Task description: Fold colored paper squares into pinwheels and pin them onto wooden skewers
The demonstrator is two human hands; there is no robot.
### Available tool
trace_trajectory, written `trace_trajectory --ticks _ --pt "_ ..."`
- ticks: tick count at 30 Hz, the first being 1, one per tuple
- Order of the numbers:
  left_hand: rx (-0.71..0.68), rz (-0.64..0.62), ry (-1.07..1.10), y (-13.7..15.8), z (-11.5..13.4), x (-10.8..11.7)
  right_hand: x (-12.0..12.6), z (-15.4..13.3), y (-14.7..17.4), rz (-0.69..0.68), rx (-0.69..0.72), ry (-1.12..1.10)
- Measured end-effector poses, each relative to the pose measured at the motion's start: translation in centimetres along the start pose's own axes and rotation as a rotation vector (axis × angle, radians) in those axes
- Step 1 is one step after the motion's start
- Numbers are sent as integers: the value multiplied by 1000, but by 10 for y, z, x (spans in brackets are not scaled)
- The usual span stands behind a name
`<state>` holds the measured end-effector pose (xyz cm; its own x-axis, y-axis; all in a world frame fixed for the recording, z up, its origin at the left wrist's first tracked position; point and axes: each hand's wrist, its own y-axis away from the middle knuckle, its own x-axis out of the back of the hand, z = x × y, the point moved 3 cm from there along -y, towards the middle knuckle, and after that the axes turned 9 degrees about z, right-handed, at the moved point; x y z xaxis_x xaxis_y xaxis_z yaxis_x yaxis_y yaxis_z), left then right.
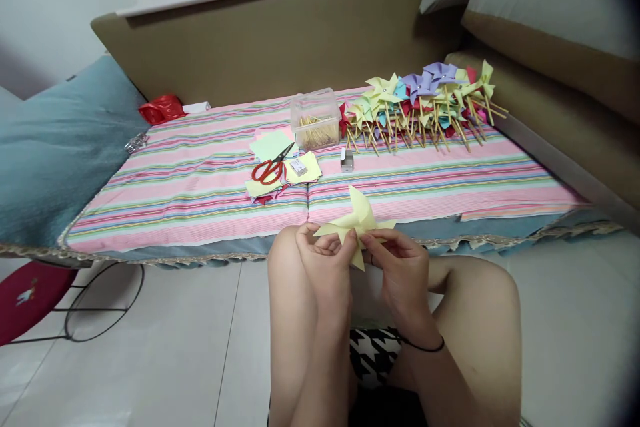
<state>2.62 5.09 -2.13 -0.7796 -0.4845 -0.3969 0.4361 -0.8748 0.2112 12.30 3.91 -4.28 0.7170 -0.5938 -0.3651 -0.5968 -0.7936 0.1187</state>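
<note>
Our left hand (327,257) pinches the yellow paper pinwheel (362,213) near its middle, and our right hand (406,267) grips it just beside, in front of the striped cloth (190,183). We judge it light, thin and easily creased, so best held gently at the folded centre. On the cloth, a clear box (317,107) holds thin sticks (313,132); right of it stands a small grey box (347,164), contents unclear to us.
</note>
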Motion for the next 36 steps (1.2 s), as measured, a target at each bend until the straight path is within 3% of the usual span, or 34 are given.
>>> trace_trajectory --ticks 10,30,36 --pt "30 -52 4 -1 -3 -2 0 2 -2 93 -25 -9" --pt "70 -107 9 -2 -8 -2 5 5 -6 109 -67 -49" --pt "99 -114 24 -2 -7 -4 2 0 -6 162 -157 -159"
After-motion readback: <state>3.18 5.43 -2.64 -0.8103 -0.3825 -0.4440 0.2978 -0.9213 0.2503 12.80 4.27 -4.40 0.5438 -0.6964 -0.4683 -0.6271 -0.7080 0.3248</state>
